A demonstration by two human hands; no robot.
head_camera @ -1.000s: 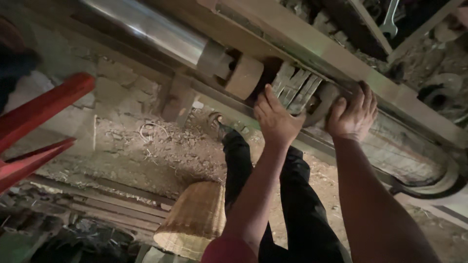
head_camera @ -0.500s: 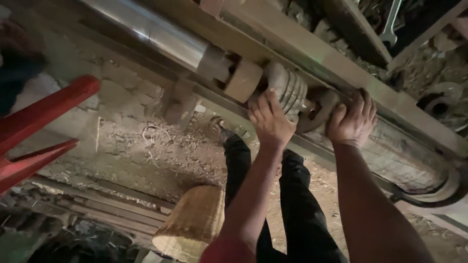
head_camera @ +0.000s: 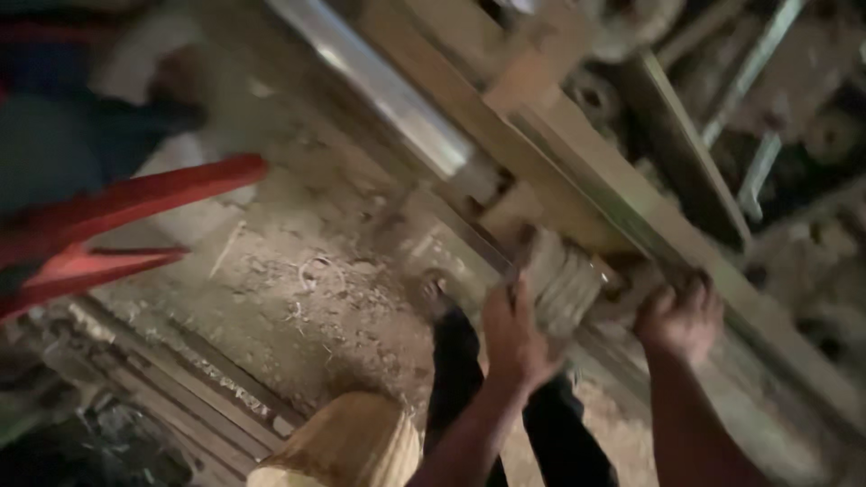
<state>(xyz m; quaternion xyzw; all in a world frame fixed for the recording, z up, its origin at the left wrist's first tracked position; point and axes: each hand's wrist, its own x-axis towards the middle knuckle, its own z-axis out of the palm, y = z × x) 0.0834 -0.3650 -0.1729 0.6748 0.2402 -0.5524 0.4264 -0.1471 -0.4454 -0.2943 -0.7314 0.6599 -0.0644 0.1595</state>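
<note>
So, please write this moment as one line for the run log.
left hand: on ribbed pulley | right hand: gripping wooden beam | woven basket: on ground below

Below our left hand [head_camera: 514, 338] we see a dirt floor [head_camera: 298, 271], dusty and strewn with bits of straw and wood shavings. Right under that hand, a woven basket [head_camera: 347, 446] sits on the ground, just beside our dark trouser legs. Further left of the hand, long wooden planks [head_camera: 180, 379] lie flat along the floor's edge, with dark clutter beyond them, too blurred to make out.
</note>
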